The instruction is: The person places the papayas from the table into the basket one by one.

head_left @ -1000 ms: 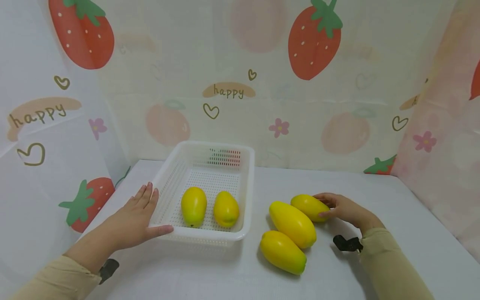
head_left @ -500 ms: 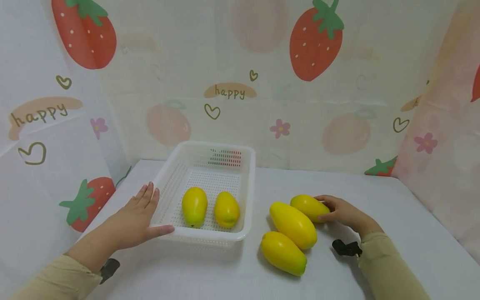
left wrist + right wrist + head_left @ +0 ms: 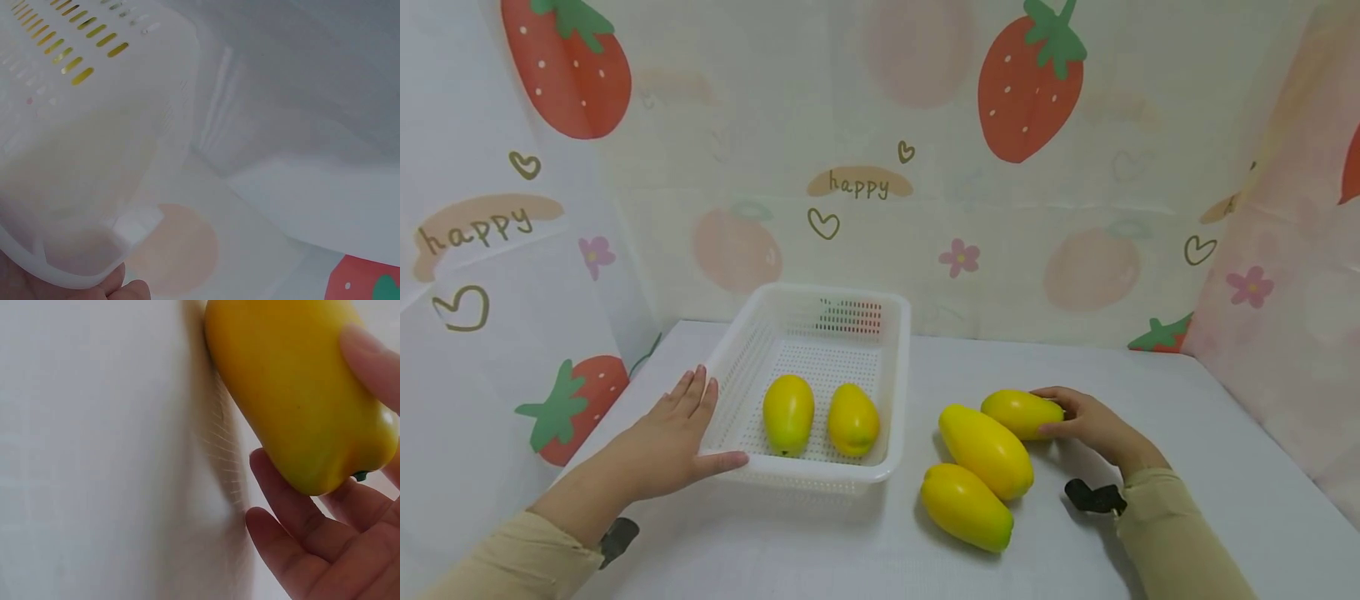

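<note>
In the head view, my left hand (image 3: 658, 442) rests at the left side of a white plastic basket (image 3: 891, 375), fingers straight and spread, thumb on the front rim. The left wrist view shows its fingertips (image 3: 134, 290) at the basket's rim. Two yellow papayas lie inside, one on the left (image 3: 787, 415) and one on the right (image 3: 853, 419). My right hand (image 3: 1097, 425) holds the stem end of another yellow papaya (image 3: 1018, 414) to the basket's right. In the right wrist view, thumb and fingers are on opposite sides of this papaya (image 3: 294, 394).
Beside the held papaya lie a larger papaya (image 3: 985, 450) and, nearer the front, one with a green tip (image 3: 967, 507). All stand on a white-covered table (image 3: 760, 558). A strawberry-printed cloth (image 3: 865, 250) encloses the back and sides.
The papaya at my right hand has turned slightly, its stem end swinging a little up and right in the head view. My left hand and the basket stay in place.
</note>
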A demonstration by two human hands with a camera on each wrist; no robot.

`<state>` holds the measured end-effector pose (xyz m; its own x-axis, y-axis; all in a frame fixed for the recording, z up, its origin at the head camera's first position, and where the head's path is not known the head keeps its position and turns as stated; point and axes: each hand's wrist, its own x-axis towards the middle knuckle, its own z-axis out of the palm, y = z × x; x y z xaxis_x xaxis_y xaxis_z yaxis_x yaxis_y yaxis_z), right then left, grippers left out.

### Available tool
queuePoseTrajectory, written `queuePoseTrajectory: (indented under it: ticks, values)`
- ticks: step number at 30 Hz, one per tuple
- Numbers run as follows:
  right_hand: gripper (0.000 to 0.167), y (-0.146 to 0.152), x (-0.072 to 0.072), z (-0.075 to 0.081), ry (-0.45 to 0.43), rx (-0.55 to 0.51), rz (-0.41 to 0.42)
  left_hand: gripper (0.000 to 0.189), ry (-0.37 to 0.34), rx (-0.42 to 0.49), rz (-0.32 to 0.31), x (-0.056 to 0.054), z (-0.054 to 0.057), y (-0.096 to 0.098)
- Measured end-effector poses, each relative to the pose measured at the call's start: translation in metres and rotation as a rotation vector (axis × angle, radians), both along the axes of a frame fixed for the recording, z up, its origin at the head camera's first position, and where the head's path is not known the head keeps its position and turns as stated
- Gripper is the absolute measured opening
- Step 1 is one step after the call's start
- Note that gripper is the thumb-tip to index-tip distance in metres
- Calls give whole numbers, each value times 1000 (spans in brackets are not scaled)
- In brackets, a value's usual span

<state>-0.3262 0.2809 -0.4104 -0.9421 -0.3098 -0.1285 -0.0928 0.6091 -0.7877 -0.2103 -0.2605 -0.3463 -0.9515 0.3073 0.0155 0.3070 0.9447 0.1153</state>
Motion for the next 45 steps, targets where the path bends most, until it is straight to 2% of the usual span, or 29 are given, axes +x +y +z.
queuePoseTrajectory:
  ticks: [7,16,20,25,29,35,45]
  values:
    - [64,4,2,3,10,-33,-18,117,2,2,1,1,-1,0]
    - [66,6,2,5,-31,-126,-30,117,5,5,-3,-1,-1,0]
    - [65,7,1,6,-7,-154,-20,117,4,2,-4,-1,-1,0]
    - [64,7,1,10,41,-130,-11,117,5,-2,-2,-1,-1,0]
    - [64,7,1,17,56,-103,-26,117,2,-4,2,-1,-1,0]
    - [63,6,-2,28,96,-95,-1,117,-4,-5,9,-2,-2,0]
    - [64,0,-4,54,157,-72,9,117,3,-13,4,1,2,2]
